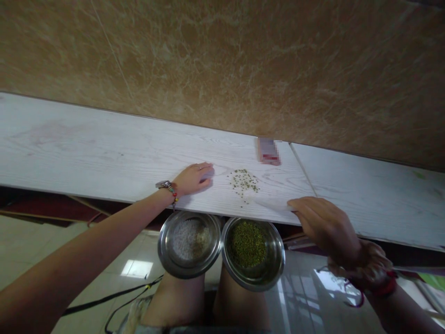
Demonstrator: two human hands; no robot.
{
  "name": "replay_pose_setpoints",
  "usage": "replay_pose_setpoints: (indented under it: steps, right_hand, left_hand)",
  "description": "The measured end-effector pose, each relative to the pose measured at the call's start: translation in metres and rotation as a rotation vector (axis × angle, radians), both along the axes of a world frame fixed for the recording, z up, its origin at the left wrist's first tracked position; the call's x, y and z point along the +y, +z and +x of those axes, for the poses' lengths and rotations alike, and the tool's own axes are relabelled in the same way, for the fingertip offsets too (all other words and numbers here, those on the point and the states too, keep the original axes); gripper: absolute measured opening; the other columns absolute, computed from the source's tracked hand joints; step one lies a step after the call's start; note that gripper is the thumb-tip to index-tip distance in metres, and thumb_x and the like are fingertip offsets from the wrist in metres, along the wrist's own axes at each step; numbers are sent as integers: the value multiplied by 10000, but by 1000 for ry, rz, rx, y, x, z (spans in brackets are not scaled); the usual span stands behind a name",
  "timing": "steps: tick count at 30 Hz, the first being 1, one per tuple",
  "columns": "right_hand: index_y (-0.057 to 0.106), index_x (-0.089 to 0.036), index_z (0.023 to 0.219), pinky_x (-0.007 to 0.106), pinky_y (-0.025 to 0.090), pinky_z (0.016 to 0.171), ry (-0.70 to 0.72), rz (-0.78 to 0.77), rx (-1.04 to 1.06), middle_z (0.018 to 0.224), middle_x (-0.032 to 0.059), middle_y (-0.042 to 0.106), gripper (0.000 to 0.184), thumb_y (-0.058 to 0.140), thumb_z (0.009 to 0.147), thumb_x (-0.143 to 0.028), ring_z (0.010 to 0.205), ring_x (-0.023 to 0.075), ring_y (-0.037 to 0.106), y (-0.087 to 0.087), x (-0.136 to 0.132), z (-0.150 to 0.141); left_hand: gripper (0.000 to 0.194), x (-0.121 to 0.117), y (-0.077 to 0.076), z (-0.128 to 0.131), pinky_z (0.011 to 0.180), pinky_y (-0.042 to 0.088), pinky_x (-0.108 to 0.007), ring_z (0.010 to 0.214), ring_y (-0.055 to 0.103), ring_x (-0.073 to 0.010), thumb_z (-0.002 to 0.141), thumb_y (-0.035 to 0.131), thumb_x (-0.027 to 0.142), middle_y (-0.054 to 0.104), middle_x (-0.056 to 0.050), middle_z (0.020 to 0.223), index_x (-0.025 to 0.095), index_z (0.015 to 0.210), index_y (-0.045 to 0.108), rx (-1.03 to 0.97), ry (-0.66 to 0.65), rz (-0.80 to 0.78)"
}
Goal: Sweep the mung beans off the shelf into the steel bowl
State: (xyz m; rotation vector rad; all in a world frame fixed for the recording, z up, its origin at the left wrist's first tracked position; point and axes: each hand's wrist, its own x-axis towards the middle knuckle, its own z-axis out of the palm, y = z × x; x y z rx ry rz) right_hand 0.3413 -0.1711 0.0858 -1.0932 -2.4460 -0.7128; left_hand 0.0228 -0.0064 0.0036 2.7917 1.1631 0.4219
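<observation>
My left hand [193, 179] lies flat on the white wood-grain ledge [139, 153], fingers stretched out and holding nothing. To its right is a loose scatter of green mung beans [243, 180]. My right hand [323, 225] is closed on a thin, pale, flat strip [273, 204], blurred and hard to make out, whose tip points left toward the lowest beans. Below the ledge edge, two steel bowls rest on my lap. The left bowl [162, 246] contains white grains that look like rice [189, 239]. More mung beans [247, 243] fill part of the right bowl [278, 271].
A phone-like slab [268, 150], partly pixelated, lies at the back of the ledge. Behind it rises a brown marbled wall [222, 60]. A seam [303, 169] crosses the ledge to the right. Black cables [114, 297] hang at the lower left above the tiled floor.
</observation>
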Motion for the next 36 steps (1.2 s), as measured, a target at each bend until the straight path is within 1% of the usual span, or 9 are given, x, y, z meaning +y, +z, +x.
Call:
replay_pose_setpoints:
  steps: [4,10,13,18,21,26,29,31,36]
  right_hand:
    - [665,-153,908,302,483,656,39,-55,-19,778,61,697,275,432,845,-21,703,168,608,-1,-2,-7]
    - [660,-138,929,307,465,642,-1,-1,-55,775,71,695,281,442,815,-3,702,178,607,-4,8,-2]
    - [653,-142,930,305,467,656,0,3,-46,792,72,699,282,440,813,1,718,179,609,-2,9,-3]
    - [647,-126,894,298,470,636,20,19,-56,770,79,696,249,438,829,-6,690,175,602,-1,8,-11]
    - [646,-130,877,294,470,628,29,4,-64,756,73,693,239,439,843,-14,674,172,600,1,3,-11]
    - [642,-141,873,286,474,658,24,-17,-24,770,69,698,226,439,872,-42,703,169,610,5,-3,-5]
    - [647,-127,892,292,477,659,6,12,-37,788,81,704,229,445,856,-26,718,175,617,4,0,-5]
    - [649,-129,895,290,476,641,8,22,-62,776,74,703,246,436,850,-16,698,171,613,2,4,-7]
    - [643,-129,861,277,468,614,30,0,-72,736,64,689,247,413,881,-40,651,158,595,5,3,-10]
  left_hand:
    - [411,0,0,0,1076,379,-435,1293,458,-252,876,395,353,525,-90,1385,190,1224,543,-10,5,-6]
    - [404,0,0,0,1081,376,-427,1294,459,-246,867,412,341,534,-73,1379,207,1224,542,-18,2,-4]
    - [413,0,-1,0,1079,378,-422,1293,460,-249,871,403,352,526,-90,1384,191,1225,541,-9,8,-3]
    - [418,0,0,0,1083,369,-413,1302,449,-247,884,391,351,515,-105,1392,169,1229,541,1,8,-5]
    - [432,0,1,0,1085,365,-408,1303,447,-255,888,386,356,507,-134,1394,136,1226,541,7,6,-12]
    - [390,1,0,0,1074,376,-417,1292,460,-244,884,401,342,530,-88,1379,187,1216,534,-2,-6,7]
    - [380,1,-2,0,1067,383,-414,1287,465,-242,882,405,336,539,-83,1371,188,1207,536,-3,-6,20]
    - [376,1,-1,0,1067,384,-413,1291,462,-239,883,402,337,540,-78,1370,191,1202,539,1,-6,24]
    - [405,-1,1,0,1074,379,-408,1296,456,-243,888,379,348,524,-113,1382,159,1203,550,14,3,8]
